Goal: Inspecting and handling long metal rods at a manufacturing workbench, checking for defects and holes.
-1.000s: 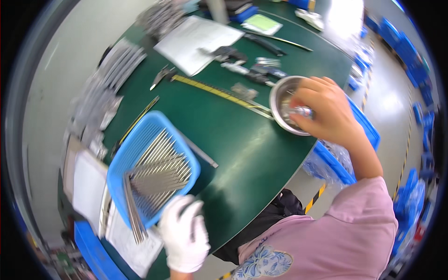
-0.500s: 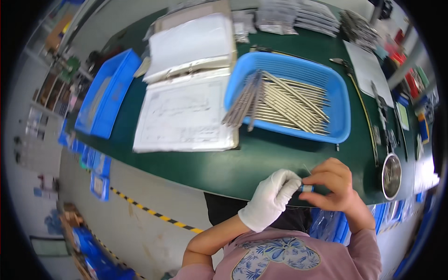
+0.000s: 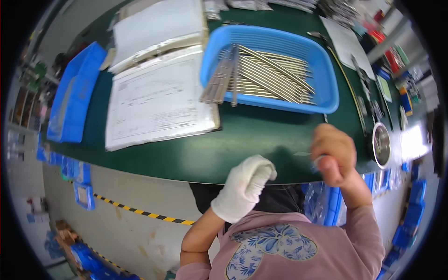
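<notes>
My right hand [image 3: 333, 151], bare, is closed over the near edge of the green table, thumb toward me. In it is a small blue-and-white cylindrical piece [image 3: 318, 162], mostly hidden by the fingers. Just left of that hand shows a thin pale strip [image 3: 302, 153]; whether it joins the piece is unclear. Wearing a white glove, my left hand [image 3: 245, 186] is apart from the right one, its fingers curled inward at the table edge. Anything inside those curled fingers is hidden. Beyond both hands, a blue basket [image 3: 333, 88] holds many thin metal rods [image 3: 273, 74].
An open binder [image 3: 154, 100] with drawing sheets lies left of the basket, and a long blue bin [image 3: 77, 93] farther left. At right stand a metal cup [image 3: 381, 145] and long tools [image 3: 364, 84]. Packed bags [image 3: 338, 11] line the back. The table edge [image 3: 163, 178] curves before me.
My hands have separated: the left drew away to the left, and the right turned and closed round the small piece. The whole view has shifted, so the table things appear higher and farther left.
</notes>
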Tool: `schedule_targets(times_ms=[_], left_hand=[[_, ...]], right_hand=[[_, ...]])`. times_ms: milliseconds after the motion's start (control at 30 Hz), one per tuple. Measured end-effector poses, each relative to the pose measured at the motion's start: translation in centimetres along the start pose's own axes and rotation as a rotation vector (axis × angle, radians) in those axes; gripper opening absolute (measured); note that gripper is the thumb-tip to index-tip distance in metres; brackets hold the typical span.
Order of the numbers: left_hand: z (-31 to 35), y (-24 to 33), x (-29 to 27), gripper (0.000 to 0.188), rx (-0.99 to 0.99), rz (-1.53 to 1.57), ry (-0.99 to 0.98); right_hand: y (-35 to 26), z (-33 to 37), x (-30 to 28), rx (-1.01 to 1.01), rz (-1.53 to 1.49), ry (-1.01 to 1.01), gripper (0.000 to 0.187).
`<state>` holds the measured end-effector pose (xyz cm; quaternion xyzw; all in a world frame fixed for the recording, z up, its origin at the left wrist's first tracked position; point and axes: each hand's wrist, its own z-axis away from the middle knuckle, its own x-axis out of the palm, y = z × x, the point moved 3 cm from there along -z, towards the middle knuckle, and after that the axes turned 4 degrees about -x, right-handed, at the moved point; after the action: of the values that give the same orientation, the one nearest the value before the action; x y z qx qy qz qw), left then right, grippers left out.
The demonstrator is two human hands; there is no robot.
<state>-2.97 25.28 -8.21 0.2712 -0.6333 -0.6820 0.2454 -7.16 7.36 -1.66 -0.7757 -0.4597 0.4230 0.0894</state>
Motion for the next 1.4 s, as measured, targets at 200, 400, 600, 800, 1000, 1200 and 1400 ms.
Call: schedule_targets(times_ms=[200, 400, 600, 800, 1000, 1200, 1400], left_hand=[[-0.6, 0.8, 0.2, 0.013, 0.228, -0.216, 0.006], [-0.8, 0.2, 1.1, 0.010, 0.245, -0.260, 0.002], [-0.8, -0.7, 1.6, 0.009, 0.161, 0.046, -0.007], [-1.0, -0.2, 1.6, 0.009, 0.178, -0.035, -0.037], [-1.6, 0.6, 2.4, 0.012, 0.306, -0.332, 0.033], [-1.8, 0.5, 3.8, 0.020, 0.273, -0.441, -0.079], [-1.7, 1.5, -3.1, 0.031, 0.225, -0.497, 0.165]], right_hand=[[0.2, 0.0, 2.2, 0.108, -0.196, -0.051, 0.027], [0.4, 0.4, 3.6, 0.151, -0.144, -0.124, 0.031], [1.0, 0.7, 2.0, 0.098, 0.104, -0.023, 0.021], [0.8, 1.7, 1.6, -0.034, 0.278, -0.201, 0.026], [0.5, 2.1, 2.0, -0.111, 0.379, -0.248, 0.025], [0.9, 4.8, 1.1, 0.015, 0.319, -0.328, 0.027], [1.6, 17.4, -13.5, 0.803, 1.009, 0.574, 0.023]])
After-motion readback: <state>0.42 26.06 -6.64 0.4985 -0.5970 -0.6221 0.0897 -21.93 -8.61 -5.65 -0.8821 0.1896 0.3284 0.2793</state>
